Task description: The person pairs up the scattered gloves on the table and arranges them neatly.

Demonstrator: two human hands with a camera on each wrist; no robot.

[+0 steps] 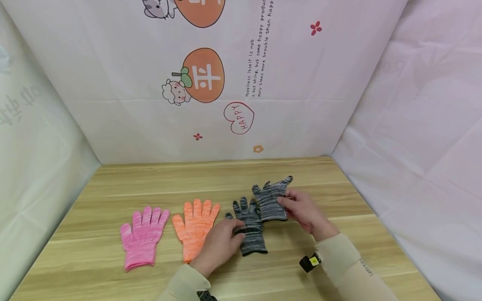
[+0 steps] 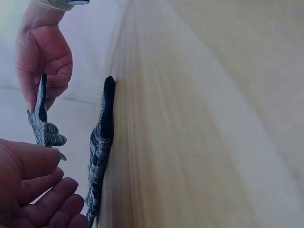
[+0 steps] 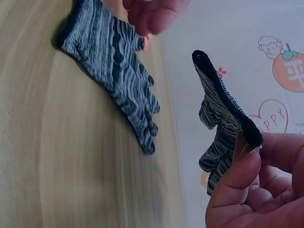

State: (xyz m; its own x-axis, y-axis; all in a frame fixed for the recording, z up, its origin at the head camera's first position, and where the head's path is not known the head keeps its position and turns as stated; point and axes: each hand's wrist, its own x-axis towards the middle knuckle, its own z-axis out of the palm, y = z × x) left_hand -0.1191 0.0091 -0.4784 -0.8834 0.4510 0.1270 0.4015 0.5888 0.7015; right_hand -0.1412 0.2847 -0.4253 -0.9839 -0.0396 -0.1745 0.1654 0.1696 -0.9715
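My right hand [image 1: 303, 211] pinches a black-and-grey knit glove [image 1: 272, 202] by the side of its cuff. In the right wrist view that raised glove [image 3: 221, 118] hangs from my thumb and fingers, fingers downward, clear of the table. A matching black-and-grey glove [image 1: 254, 240] lies flat on the wood just left of it, fingers pointing away from me. Over this second glove hovers my left hand [image 1: 220, 244], its fingers loosely bent and gripping nothing. The left wrist view shows those fingers [image 2: 57, 197] a little apart from the lying glove [image 2: 100, 147].
An orange glove [image 1: 196, 230], partly covered by my left hand, and a pink glove [image 1: 143, 238] lie flat to the left. The wood-grain table [image 1: 301, 284] meets a printed white backdrop [image 1: 293, 104] behind, with white cloth [image 1: 414, 138] at both sides.
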